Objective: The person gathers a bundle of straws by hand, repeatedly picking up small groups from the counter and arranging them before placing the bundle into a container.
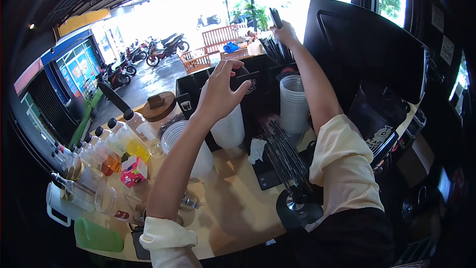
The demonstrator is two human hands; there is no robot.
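Observation:
Above a stack of clear plastic cups (229, 129), my left hand (223, 89) has its thumb and fingers apart, with nothing seen between them. Farther forward on the right, my right hand (285, 32) is closed around some thin black items (275, 17), held upright. Just below it, more black items (275, 50) stand in a dark holder. Another cup stack (293, 101) is beneath my right forearm. A bundle of dark wrapped sticks (285, 154) leans near the middle right of the counter.
Bottles with black caps (130, 141) line the counter's left side, near a pink box (133, 171) and a green container (98, 235). A large black monitor (364, 49) stands at the right. Motorbikes (166, 49) and wooden benches (220, 37) are outside.

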